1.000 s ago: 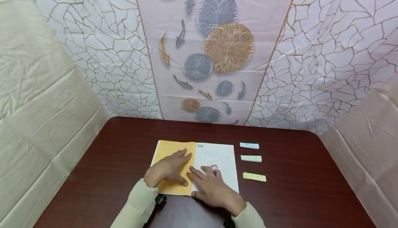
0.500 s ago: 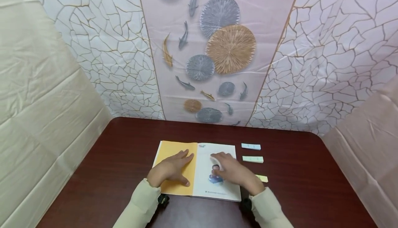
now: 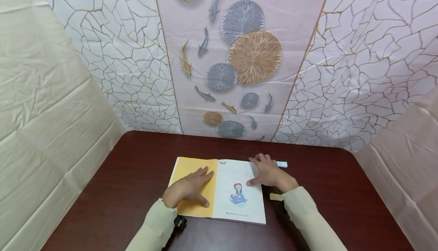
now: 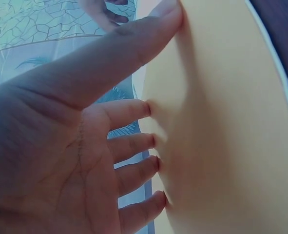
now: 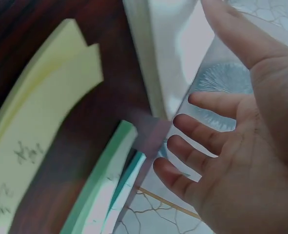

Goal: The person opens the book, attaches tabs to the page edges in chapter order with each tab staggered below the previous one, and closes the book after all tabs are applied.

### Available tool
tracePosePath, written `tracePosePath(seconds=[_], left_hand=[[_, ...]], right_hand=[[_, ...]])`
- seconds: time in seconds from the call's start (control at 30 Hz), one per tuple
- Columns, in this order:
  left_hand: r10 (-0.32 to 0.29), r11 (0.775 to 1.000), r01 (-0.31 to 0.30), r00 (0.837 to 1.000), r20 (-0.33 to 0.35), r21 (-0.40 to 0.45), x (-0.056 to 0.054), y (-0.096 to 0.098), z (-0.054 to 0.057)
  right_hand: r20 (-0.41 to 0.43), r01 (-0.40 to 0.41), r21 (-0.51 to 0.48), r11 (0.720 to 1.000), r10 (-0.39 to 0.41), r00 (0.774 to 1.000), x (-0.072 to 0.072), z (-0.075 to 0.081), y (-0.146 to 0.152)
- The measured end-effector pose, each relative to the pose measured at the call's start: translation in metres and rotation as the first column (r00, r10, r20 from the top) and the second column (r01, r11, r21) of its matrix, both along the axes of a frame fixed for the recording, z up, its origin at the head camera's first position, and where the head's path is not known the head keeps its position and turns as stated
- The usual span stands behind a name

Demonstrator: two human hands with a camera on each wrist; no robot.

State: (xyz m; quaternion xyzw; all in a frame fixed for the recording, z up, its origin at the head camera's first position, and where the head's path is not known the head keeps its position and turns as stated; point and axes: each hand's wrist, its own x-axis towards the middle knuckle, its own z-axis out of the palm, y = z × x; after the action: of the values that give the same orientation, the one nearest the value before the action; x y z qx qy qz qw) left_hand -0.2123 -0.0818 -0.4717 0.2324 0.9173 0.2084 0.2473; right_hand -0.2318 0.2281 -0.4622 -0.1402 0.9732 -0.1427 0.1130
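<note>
An open book (image 3: 236, 175) lies on the table, a yellow page (image 3: 188, 162) on its left and a white page with a small cartoon figure on its right. My left hand (image 3: 189, 188) rests on the yellow page with fingers spread; in the left wrist view the fingertips (image 4: 156, 200) touch the paper. Over the upper right edge of the white page is my right hand (image 3: 270, 173), fingers apart and loosely bent. Its thumb is above the page; whether the fingers touch the book cannot be told. Nothing is gripped in either hand.
Right of the book lie yellow sticky notes (image 5: 51, 92) with handwriting, then green notes (image 5: 102, 175) and blue notes (image 5: 126, 187). The right hand and wrist hide the green ones in the head view. A patterned cloth wall stands behind the dark table (image 3: 143, 159).
My right hand has moved from the middle of the book, across the white page, to its upper right edge, uncovering the cartoon. The left hand stays on the yellow page. The head view shifts slightly.
</note>
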Motion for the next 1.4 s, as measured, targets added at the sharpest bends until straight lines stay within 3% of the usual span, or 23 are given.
tracePosePath(seconds=[0.17, 0.63, 0.73, 0.8, 0.87, 0.93, 0.97, 1.0, 1.07, 1.13, 1.17, 1.2, 1.23, 1.3, 1.37, 1.4], left_hand=[[0.007, 1.0, -0.007, 1.0, -0.009, 0.029, 0.002, -0.002, -0.004], [0.015, 0.997, -0.015, 1.0, -0.002, 0.071, 0.001, -0.005, -0.004], [0.019, 0.996, -0.02, 1.0, 0.018, 0.083, 0.0, -0.004, -0.004], [0.02, 0.996, -0.023, 0.999, 0.033, 0.086, 0.0, -0.004, -0.005], [0.02, 0.996, -0.023, 0.999, 0.037, 0.083, -0.001, -0.003, -0.004], [0.021, 0.996, -0.024, 0.999, 0.035, 0.084, -0.001, -0.003, -0.004], [0.022, 0.996, -0.025, 0.999, 0.037, 0.088, -0.001, -0.002, -0.004], [0.023, 0.995, -0.027, 0.999, 0.038, 0.092, -0.001, -0.003, -0.004], [0.023, 0.994, -0.027, 0.999, 0.04, 0.104, -0.001, -0.003, -0.005], [0.02, 0.993, -0.025, 0.999, 0.044, 0.119, -0.001, -0.004, -0.006], [0.018, 0.992, -0.023, 0.999, 0.045, 0.126, -0.001, -0.004, -0.007], [0.015, 0.991, -0.02, 0.999, 0.043, 0.129, -0.001, -0.004, -0.008], [0.012, 0.991, -0.018, 0.999, 0.041, 0.132, -0.001, -0.005, -0.009], [0.011, 0.991, -0.015, 0.999, 0.032, 0.136, -0.001, -0.005, -0.01], [0.015, 0.991, -0.018, 1.0, 0.026, 0.136, -0.002, -0.004, -0.01], [0.016, 0.991, -0.019, 1.0, 0.022, 0.136, -0.002, -0.004, -0.01]], right_hand=[[0.02, -0.001, 0.027, 1.0, 0.001, 1.0, 0.001, -0.002, -0.003], [-0.086, 0.007, 0.109, 0.994, 0.002, 0.996, 0.01, -0.002, -0.014], [-0.09, 0.033, 0.058, 0.998, -0.028, 0.996, 0.01, -0.003, -0.011], [-0.076, 0.063, -0.042, 0.997, -0.066, 0.995, 0.009, -0.003, -0.007], [-0.059, 0.097, -0.19, 0.977, -0.11, 0.992, 0.009, -0.001, -0.003], [-0.028, 0.137, -0.366, 0.92, -0.158, 0.987, 0.009, 0.001, 0.001], [0.004, 0.161, -0.464, 0.871, -0.18, 0.984, 0.01, 0.003, 0.003], [0.041, 0.189, -0.553, 0.812, -0.2, 0.979, 0.012, 0.004, 0.005], [0.148, 0.26, -0.703, 0.662, -0.222, 0.964, 0.017, 0.005, 0.008], [0.277, 0.337, -0.782, 0.524, -0.192, 0.942, 0.024, 0.003, 0.01], [0.337, 0.371, -0.797, 0.476, -0.16, 0.928, 0.027, 0.001, 0.01], [0.386, 0.399, -0.801, 0.446, -0.125, 0.914, 0.031, -0.001, 0.011], [0.425, 0.417, -0.798, 0.435, -0.085, 0.901, 0.034, -0.004, 0.01], [0.467, 0.422, -0.792, 0.44, -0.008, 0.884, 0.04, -0.009, 0.008], [0.479, 0.416, -0.818, 0.397, 0.07, 0.875, 0.044, -0.014, 0.003], [0.476, 0.412, -0.836, 0.363, 0.105, 0.873, 0.045, -0.015, 0.0]])
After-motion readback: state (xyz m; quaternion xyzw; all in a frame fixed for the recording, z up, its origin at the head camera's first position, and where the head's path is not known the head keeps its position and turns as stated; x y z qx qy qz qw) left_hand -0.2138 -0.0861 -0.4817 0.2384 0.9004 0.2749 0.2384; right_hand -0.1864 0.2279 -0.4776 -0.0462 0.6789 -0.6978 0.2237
